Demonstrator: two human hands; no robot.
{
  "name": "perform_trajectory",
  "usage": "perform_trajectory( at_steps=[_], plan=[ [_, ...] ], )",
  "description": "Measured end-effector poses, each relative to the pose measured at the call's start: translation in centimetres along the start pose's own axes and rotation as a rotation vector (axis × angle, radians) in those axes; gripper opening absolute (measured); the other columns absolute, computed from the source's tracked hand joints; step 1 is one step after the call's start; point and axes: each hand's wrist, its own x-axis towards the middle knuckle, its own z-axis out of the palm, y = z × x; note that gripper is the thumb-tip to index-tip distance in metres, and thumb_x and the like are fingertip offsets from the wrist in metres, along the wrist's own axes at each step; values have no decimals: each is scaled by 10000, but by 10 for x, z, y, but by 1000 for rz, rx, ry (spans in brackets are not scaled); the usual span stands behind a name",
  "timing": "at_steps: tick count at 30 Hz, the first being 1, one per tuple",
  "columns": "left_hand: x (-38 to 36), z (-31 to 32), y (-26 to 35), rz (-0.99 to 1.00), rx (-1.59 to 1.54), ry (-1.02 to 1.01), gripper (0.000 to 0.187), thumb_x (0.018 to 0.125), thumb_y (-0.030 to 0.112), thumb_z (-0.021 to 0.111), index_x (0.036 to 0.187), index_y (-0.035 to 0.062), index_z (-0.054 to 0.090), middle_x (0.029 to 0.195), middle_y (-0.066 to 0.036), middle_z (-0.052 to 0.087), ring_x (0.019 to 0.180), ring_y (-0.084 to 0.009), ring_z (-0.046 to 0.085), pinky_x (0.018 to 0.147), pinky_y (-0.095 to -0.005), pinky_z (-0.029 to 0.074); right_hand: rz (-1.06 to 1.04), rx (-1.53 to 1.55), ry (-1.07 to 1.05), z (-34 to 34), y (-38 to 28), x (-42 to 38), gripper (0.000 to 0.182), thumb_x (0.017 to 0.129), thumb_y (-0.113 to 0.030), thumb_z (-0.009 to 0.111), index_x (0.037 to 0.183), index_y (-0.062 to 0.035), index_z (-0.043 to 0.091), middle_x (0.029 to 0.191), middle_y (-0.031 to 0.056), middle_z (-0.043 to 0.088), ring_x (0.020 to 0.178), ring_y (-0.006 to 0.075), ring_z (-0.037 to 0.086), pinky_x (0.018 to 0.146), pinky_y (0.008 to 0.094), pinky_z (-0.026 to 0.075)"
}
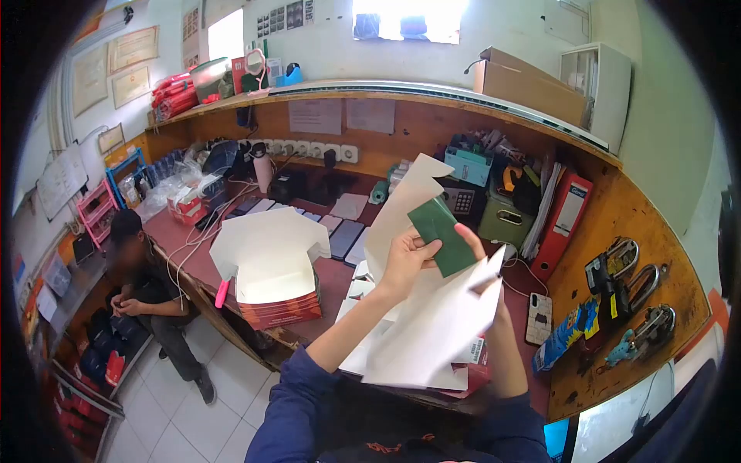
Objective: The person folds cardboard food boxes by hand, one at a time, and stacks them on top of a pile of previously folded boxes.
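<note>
In front of my chest, my left hand [409,258] pinches the lower left edge of a dark green flat piece [446,238]. At that piece's right side is my right hand [482,262], its fingers partly behind a white cardboard sheet [432,332] that is blurred along its right edge. Another pale cardboard flap [401,208] stands up behind my left hand. Below lie more white card pieces on the desk. To the left, an opened box [274,266] with a white inside and red printed side rests on the desk.
Phones [347,238] lie in a row behind the boxes. At the right are a red binder [562,220], a phone in a patterned case [539,318] and padlocks [621,278] on the side panel. A seated person [150,301] is at the left, beyond the desk's edge.
</note>
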Motion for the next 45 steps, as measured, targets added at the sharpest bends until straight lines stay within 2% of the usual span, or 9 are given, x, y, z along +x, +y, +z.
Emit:
perform_trajectory(
  at_steps=[6, 12, 16, 20, 29, 34, 37, 40, 45],
  plan=[
    [-10, -7, -19, 46, -176, 70, 124, 862, 49, 548, 974, 59, 600, 898, -30, 644, 786, -126, 637, 671, -273, 558, -70, 325, 410, 15, 28, -2, 485, 839, -144, 509, 1295, -124, 345, 1210, 52, 464, 1116, 180, 448, 969, 324, 320],
    [-22, 3, 0, 61, 48, 145, 115, 852, 19, 535, 951, 59, 578, 905, -37, 612, 797, -133, 631, 642, -284, 564, -198, -501, 397, 18, 20, 4, 200, 806, -127, 650, 982, -34, 628, 1201, 89, 540, 927, 180, 590, 714, 278, 501],
    [-17, -3, 12, 54, 121, 41, 165, 844, 74, 537, 1005, 44, 558, 946, -53, 604, 822, -144, 624, 658, -291, 557, -122, -685, 221, 19, -6, 2, 412, 578, -143, 813, 953, -61, 664, 1313, 165, 475, 1132, 260, 540, 820, 338, 495],
    [-12, 0, 42, 23, -36, -4, 228, 878, 241, 535, 990, 43, 536, 876, -41, 586, 778, -142, 623, 623, -288, 552, -344, -1016, -96, 18, -27, 1, 375, 545, -104, 789, 908, -89, 695, 1318, 197, 457, 1067, 301, 585, 819, 312, 496],
    [-26, 16, 20, 174, 25, 34, 240, 921, 220, 488, 1069, 36, 527, 953, -27, 566, 835, -99, 573, 642, -247, 499, -484, -1034, 244, 24, 0, 4, 502, 569, -65, 791, 1044, -61, 628, 1253, 203, 514, 1050, 278, 594, 808, 330, 507],
    [-32, -27, 48, 98, -401, -350, 729, 896, 593, 279, 1296, -6, 391, 1298, -125, 460, 1164, -239, 465, 1002, -424, 318, -490, -1338, 401, 36, -10, 2, 636, 609, -28, 754, 1196, -42, 511, 1105, 134, 563, 1051, 268, 580, 754, 321, 527],
    [-40, -32, 64, 171, -45, -279, 366, 902, 270, 540, 1139, -9, 538, 1129, -89, 584, 1021, -136, 535, 909, -306, 389, -571, -1567, 394, 42, -9, 1, 646, 598, -23, 754, 1192, -20, 499, 1042, 119, 555, 1046, 282, 578, 721, 322, 539],
    [-45, -40, 64, 388, 422, -169, 367, 790, -33, 624, 1138, -20, 510, 1062, -81, 586, 956, -96, 517, 885, -268, 389, -569, -1469, 391, 53, -9, 0, 618, 597, -30, 759, 1164, -10, 513, 1052, 133, 546, 1044, 299, 579, 719, 323, 540],
    [-40, -25, 32, 595, 193, -47, 525, 846, 3, 571, 1297, 29, 304, 1222, -97, 476, 1112, -134, 455, 919, -288, 381, -622, -1379, 355, 72, -1, 3, 616, 597, -16, 758, 1158, 9, 506, 1059, 144, 537, 1052, 311, 573, 714, 335, 537]
  ],
)
